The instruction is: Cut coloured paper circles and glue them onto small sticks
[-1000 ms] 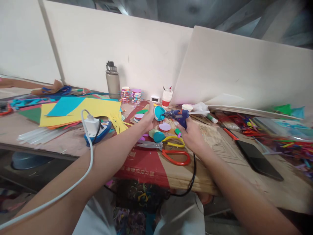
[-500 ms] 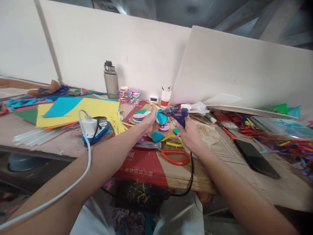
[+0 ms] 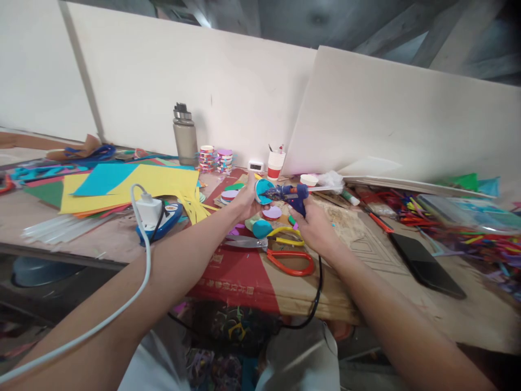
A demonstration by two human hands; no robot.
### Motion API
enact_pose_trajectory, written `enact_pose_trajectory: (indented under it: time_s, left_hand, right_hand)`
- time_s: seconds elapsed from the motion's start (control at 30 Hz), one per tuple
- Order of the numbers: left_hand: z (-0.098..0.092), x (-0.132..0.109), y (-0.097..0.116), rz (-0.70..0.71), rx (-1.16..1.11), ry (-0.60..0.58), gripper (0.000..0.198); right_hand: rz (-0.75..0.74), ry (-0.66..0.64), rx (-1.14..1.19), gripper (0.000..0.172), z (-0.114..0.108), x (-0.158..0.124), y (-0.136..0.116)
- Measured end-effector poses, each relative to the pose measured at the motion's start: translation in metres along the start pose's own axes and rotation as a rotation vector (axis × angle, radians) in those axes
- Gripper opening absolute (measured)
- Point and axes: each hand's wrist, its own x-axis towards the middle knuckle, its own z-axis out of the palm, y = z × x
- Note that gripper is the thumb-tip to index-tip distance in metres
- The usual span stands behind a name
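My left hand is closed around a small white-rimmed round piece with a blue face, which looks like a paper cup part. In my right hand is a blue hot glue gun, with a clear glue stick out of its back. The gun's nozzle is at the blue face; I cannot tell whether it touches. Below the hands lie scissors with red and yellow handles. Close by are a loose blue disc and a lilac disc.
A water bottle, decorated stacks, a small clock and a paper cup with pens stand at the back. Left are coloured sheets and a power strip; right, a phone. A black cord hangs over the edge.
The blue face has shifted slightly left and turned more toward me. The glue gun has moved a little left and down with it.
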Motion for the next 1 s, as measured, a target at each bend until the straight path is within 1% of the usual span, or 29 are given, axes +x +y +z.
enact_pose_trajectory:
  time_s: [0.1,0.17,0.27,0.43,0.6,0.73,0.83,1.0]
  left_hand:
    - [0.0012,-0.0013,0.0055,0.016,-0.038,0.024,0.08]
    - [0.0022,-0.0024,0.0067,0.009,-0.043,0.018,0.082]
    - [0.0029,-0.0031,0.0034,-0.022,-0.02,-0.028,0.084]
    - [0.0015,-0.0026,-0.0032,-0.068,0.029,-0.131,0.087]
    - [0.0001,-0.0027,-0.0014,-0.063,0.036,-0.136,0.086]
    - [0.0,-0.0024,-0.0021,-0.066,0.033,-0.161,0.087]
    - [-0.0007,-0.0017,-0.0025,-0.058,0.013,-0.157,0.085]
    - [-0.003,0.0007,0.0001,-0.063,-0.04,-0.094,0.079]
  right_hand:
    - [-0.018,0.001,-0.009,0.035,-0.0004,-0.0002,0.0021]
    - [-0.018,0.019,-0.006,0.037,0.0,0.0005,0.0023]
    - [-0.028,0.052,0.012,0.042,0.0005,0.0021,0.0012]
    - [-0.023,0.065,0.047,0.043,-0.0011,0.0038,-0.0009]
    - [-0.027,0.077,0.09,0.039,-0.0017,0.0043,-0.0009]
    - [-0.026,0.051,0.111,0.04,-0.002,0.0041,-0.002]
    - [-0.045,0.033,0.104,0.041,-0.0021,0.003,-0.002]
    - [-0.027,0.015,0.051,0.04,-0.0012,0.001,-0.0016]
